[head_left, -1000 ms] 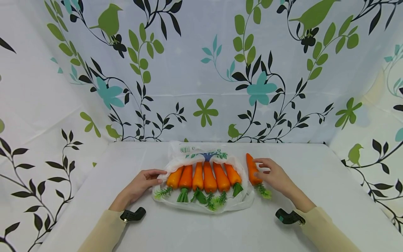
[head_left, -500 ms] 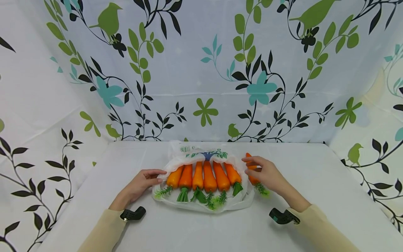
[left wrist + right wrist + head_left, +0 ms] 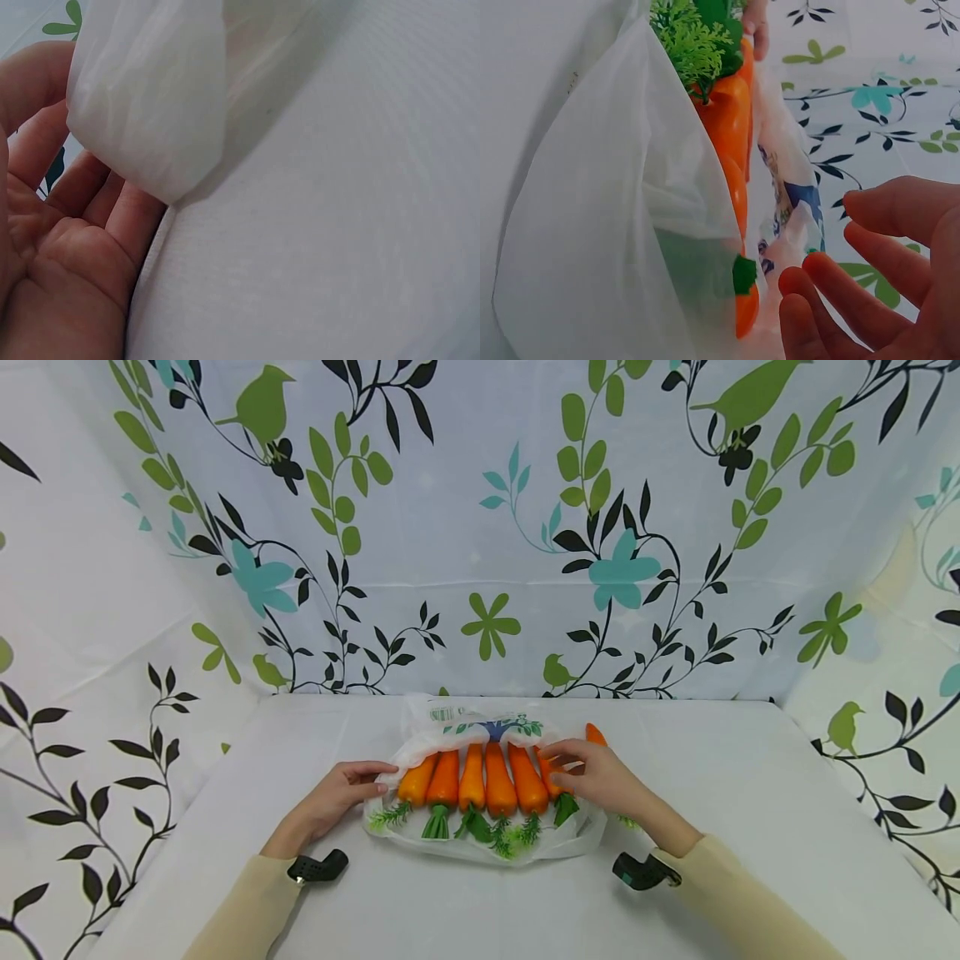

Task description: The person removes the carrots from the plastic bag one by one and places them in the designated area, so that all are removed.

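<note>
A white plastic bag (image 3: 422, 733) lies mid-table with its mouth toward me. Side by side in it are several orange carrots (image 3: 498, 787), green tops facing me. At the bag's left edge my left hand (image 3: 337, 797) pinches the plastic; the left wrist view has the white film (image 3: 150, 97) against the fingers. My right hand (image 3: 596, 770) hovers over the rightmost carrot in the bag, fingers loosely spread and holding nothing in the right wrist view. Beyond that hand lies a loose carrot (image 3: 595, 734) outside the bag, mostly hidden, only its tip and a bit of green showing.
The table (image 3: 480, 910) is white. A patterned curtain (image 3: 487, 527) with leaves and birds hangs behind it and along both sides. Each wrist bears a black camera, the left one (image 3: 318, 867) and the right one (image 3: 643, 871).
My right hand has moved left, from beside the loose carrot to over the rightmost carrot in the bag. The left hand, the bag and the carrots have stayed in place.
</note>
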Tool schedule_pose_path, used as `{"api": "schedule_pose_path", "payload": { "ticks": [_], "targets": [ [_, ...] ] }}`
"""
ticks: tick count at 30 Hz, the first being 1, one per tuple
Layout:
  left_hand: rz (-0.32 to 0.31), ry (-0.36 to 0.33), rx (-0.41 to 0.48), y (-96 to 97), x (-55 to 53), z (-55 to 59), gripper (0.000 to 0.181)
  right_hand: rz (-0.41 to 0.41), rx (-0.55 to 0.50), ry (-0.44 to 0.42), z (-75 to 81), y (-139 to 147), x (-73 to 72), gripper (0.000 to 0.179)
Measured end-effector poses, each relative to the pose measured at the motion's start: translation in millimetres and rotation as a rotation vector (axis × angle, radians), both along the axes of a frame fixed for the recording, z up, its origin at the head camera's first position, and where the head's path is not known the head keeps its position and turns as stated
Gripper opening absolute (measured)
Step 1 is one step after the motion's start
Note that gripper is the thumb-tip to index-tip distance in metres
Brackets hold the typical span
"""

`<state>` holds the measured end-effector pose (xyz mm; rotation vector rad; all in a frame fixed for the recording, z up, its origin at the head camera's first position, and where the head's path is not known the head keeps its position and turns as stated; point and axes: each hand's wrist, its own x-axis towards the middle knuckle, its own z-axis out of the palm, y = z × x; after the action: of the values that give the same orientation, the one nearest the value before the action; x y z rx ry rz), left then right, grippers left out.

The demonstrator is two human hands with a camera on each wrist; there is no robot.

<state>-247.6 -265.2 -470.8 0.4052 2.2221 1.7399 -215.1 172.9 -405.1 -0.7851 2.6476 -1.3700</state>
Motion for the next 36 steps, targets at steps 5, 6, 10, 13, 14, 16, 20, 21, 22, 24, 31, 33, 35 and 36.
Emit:
{"api": "schedule_pose_path", "payload": {
  "ticks": [5, 6, 10, 13, 14, 16, 20, 21, 22, 24, 31, 33, 35, 36],
  "targets": [
    [-0.003, -0.002, -0.003, 1.0, -0.4, 0.5, 0.036, 0.019, 0.081, 0.013, -1.0, -11, -4.1, 0.033],
    [-0.009, 0.001, -0.005, 1.2, -0.7, 0.4, 0.037, 0.019, 0.104, 0.012, -0.4, -13, -4.8, 0.034],
    [-0.016, 0.000, -0.001, 1.4, -1.6, 0.1, 0.039, 0.032, 0.197, -0.024, 3.7, -21, -8.2, 0.035],
    [-0.009, -0.001, -0.002, 0.7, -1.6, 0.2, 0.039, 0.051, 0.242, -0.038, 7.2, -27, -12.0, 0.036],
    [-0.007, 0.001, -0.004, 0.4, -1.3, 0.4, 0.039, 0.059, 0.255, -0.036, 7.9, -29, -13.5, 0.036],
    [-0.003, 0.001, -0.015, -0.2, -1.2, 0.5, 0.039, 0.073, 0.274, -0.034, 9.4, -32, -16.0, 0.036],
    [0.005, -0.006, -0.039, 0.4, 0.0, 1.1, 0.038, 0.084, 0.330, -0.040, 10.3, -37, -18.7, 0.036],
    [0.010, -0.010, -0.043, 0.7, 0.0, 1.1, 0.037, 0.080, 0.344, -0.045, 10.3, -38, -18.7, 0.036],
    [0.010, -0.008, -0.049, 0.9, 0.2, 1.3, 0.037, 0.077, 0.356, -0.048, 9.8, -39, -18.9, 0.036],
    [0.016, -0.007, -0.050, 1.3, 0.4, 1.4, 0.037, 0.064, 0.381, -0.055, 9.3, -42, -18.4, 0.037],
    [0.022, -0.013, -0.038, 1.5, -0.1, 1.0, 0.038, 0.036, 0.446, -0.075, 9.5, -51, -14.6, 0.039],
    [0.027, -0.019, -0.035, 1.5, -0.2, 0.7, 0.038, 0.031, 0.452, -0.077, 9.0, -52, -13.8, 0.039],
    [0.027, -0.019, -0.035, 1.6, -0.7, 0.6, 0.038, 0.028, 0.459, -0.076, 8.3, -53, -12.8, 0.040],
    [0.024, -0.014, -0.036, 1.5, -0.9, 0.6, 0.038, 0.029, 0.467, -0.070, 7.5, -53, -12.5, 0.040]
  ]
}}
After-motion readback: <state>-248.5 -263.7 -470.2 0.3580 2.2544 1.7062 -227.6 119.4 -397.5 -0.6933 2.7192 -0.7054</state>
